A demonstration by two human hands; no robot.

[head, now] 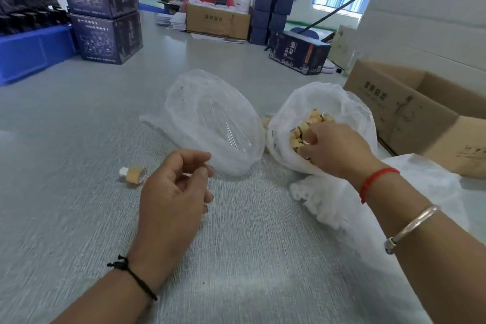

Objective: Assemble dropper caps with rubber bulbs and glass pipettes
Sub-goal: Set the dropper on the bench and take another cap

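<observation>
An open plastic bag (286, 123) right of centre holds several wooden dropper caps (314, 117) with rubber bulbs. My right hand (334, 147) reaches into it, and its curled fingertips close on a dropper cap (298, 141) in the pile. A second clear bag (210, 113) at centre holds several glass pipettes (231, 137). Just in front of that bag's near edge, my left hand (176, 189) hovers with loosely curled fingers and nothing visible in them. One assembled dropper (132, 174) lies on the table (79, 166) left of my left hand.
An open cardboard box (410, 110) stands at the right, and white foam wrap (328, 205) lies under my right forearm. Dark printed cartons (105, 16) and a blue crate (31, 52) sit far left. A person sits behind a cardboard box (218, 21) at the far end.
</observation>
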